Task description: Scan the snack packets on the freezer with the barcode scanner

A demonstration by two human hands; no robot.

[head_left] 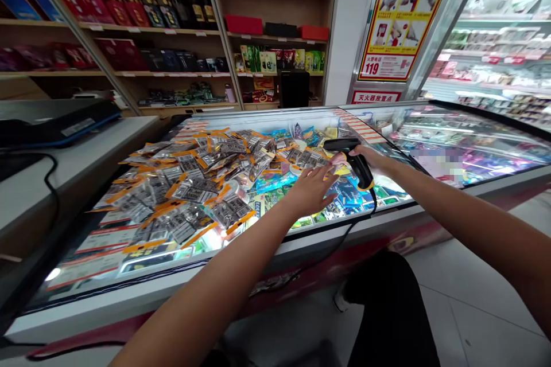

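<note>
My right hand [371, 157] is closed around a black handheld barcode scanner [361, 171] with a yellow-orange tip at its handle end. The scanner's head points left, and its cord hangs over the freezer's front edge. Just left of it, my left hand [310, 192] is stretched out with its fingers apart, above the glass freezer top, holding nothing that I can see. Many small clear packets [193, 189] with dark contents, white labels and orange edges lie piled on the glass to the left of my hands. Colourful packages [275, 198] show below the left hand's wrist.
A white counter [26, 183] with a black device [55, 120] stands at the left. Behind the freezer [142, 292] are wooden shelves [275, 34] of boxes and bottles. A second glass lid [486, 132] lies to the right, and a lit display cooler [503, 40] stands beyond.
</note>
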